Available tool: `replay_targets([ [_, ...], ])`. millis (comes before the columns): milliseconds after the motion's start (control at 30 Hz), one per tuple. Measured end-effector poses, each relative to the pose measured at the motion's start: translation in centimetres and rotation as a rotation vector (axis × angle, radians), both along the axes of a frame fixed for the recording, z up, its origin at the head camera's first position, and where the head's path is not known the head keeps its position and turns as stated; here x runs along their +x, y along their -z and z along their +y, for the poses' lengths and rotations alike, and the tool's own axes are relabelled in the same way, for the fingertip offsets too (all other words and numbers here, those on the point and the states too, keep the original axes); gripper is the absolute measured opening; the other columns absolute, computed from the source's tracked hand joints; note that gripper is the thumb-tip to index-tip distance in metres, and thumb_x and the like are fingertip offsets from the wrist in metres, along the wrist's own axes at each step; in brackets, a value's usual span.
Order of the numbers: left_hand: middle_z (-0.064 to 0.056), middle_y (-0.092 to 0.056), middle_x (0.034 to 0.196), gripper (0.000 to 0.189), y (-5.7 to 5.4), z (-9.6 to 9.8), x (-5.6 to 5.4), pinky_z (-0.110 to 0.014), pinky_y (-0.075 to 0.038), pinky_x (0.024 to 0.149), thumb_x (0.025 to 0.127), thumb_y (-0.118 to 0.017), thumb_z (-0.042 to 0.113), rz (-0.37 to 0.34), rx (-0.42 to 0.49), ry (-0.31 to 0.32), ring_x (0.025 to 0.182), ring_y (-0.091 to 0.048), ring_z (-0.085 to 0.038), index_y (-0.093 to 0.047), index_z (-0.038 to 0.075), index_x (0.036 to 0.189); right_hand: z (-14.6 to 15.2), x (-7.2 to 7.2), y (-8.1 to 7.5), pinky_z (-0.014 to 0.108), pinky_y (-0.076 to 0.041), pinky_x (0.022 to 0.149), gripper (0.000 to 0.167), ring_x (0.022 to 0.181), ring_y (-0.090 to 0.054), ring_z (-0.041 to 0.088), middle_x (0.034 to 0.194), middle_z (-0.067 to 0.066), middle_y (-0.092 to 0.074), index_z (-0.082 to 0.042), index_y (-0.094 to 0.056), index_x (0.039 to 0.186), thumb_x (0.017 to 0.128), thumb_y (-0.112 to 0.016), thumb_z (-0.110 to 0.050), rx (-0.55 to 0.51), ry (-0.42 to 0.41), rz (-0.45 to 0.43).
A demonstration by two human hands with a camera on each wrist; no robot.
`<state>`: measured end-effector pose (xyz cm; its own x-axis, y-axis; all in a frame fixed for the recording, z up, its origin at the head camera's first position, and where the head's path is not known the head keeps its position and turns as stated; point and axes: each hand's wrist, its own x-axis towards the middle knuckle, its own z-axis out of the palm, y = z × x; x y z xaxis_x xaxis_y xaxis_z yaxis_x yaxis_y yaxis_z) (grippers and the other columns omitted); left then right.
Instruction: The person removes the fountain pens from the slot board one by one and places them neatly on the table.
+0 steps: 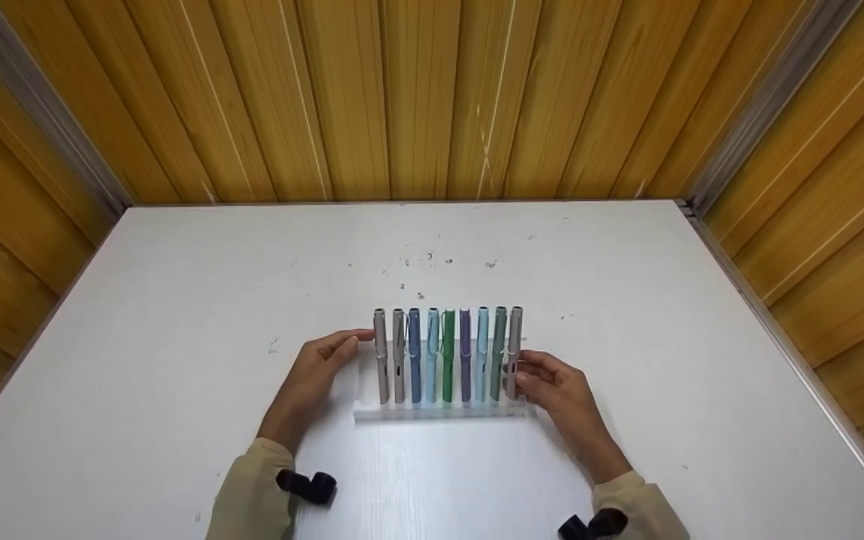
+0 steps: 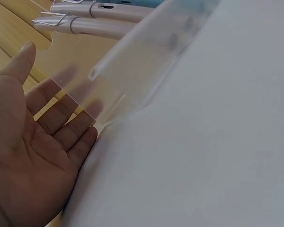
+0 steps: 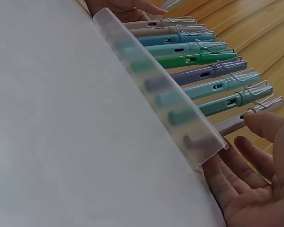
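Observation:
A clear pen stand [image 1: 439, 412] holds a row of several upright fountain pens, from grey through blue, a green pen [image 1: 448, 356], a purple pen [image 1: 465, 356] and teal to grey again. At the stand's left end is my left hand [image 1: 325, 364], its forefinger stretched toward the leftmost grey pen [image 1: 381, 356]. Its fingers show through the clear panel in the left wrist view, with the thumb apart. My right hand [image 1: 556, 386] reaches around the other end. There its thumb overlaps the rightmost grey pen [image 3: 229, 124], and lower fingers pass behind the stand's end.
The stand is on a white table [image 1: 177, 300] with small dark marks toward the back. Yellow wood-look panels [image 1: 417, 97] rise behind and at both sides. Black devices are strapped over both beige sleeves [image 1: 248, 491].

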<state>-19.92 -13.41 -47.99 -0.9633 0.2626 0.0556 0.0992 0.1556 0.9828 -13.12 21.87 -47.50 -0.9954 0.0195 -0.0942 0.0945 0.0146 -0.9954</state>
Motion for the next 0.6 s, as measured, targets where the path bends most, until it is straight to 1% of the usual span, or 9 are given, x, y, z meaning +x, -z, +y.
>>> replay_targets([
  [67,-0.001,-0.066,0.133,0.031,-0.15,0.18,-0.02,-0.05,-0.026,0.121,0.106,-0.051,0.03,-0.006,-0.005,-0.002,0.138,-0.048,-0.024,-0.071,0.016,0.125,0.07,0.03,-0.06,0.029,-0.058,0.083,0.038,0.102,-0.067,0.021,0.118,0.015,-0.067,0.002,-0.061,0.13,0.095,-0.068,-0.008,0.062,0.001,0.005],
  [200,0.001,-0.067,0.131,0.032,-0.12,0.31,0.02,-0.05,-0.027,0.12,0.106,-0.051,0.033,-0.007,-0.002,-0.002,0.137,-0.05,-0.023,-0.073,0.018,0.122,0.22,-0.01,0.01,0.028,-0.058,0.081,0.033,0.1,-0.066,0.02,0.115,0.016,-0.068,0.002,-0.064,0.126,0.095,-0.068,-0.008,0.123,-0.017,0.036],
  [400,0.001,-0.069,0.129,0.031,-0.14,0.16,0.03,-0.05,-0.029,0.119,0.105,-0.052,0.034,0.012,-0.016,-0.021,0.135,-0.052,-0.022,-0.074,0.018,0.12,-0.03,-0.1,0.04,0.029,-0.059,0.079,0.029,0.094,-0.067,0.02,0.108,0.017,-0.069,0.005,-0.066,0.12,0.093,-0.07,-0.007,0.127,-0.023,0.064],
  [600,0.001,-0.068,0.13,0.032,0.01,0.02,-0.06,-0.049,-0.029,0.12,0.105,-0.052,0.036,0.014,-0.022,-0.015,0.135,-0.052,-0.022,-0.074,0.018,0.121,-0.17,-0.04,0.04,0.028,-0.059,0.078,0.027,0.093,-0.066,0.02,0.106,0.015,-0.068,0.003,-0.068,0.118,0.093,-0.071,-0.007,0.137,-0.007,0.041],
])
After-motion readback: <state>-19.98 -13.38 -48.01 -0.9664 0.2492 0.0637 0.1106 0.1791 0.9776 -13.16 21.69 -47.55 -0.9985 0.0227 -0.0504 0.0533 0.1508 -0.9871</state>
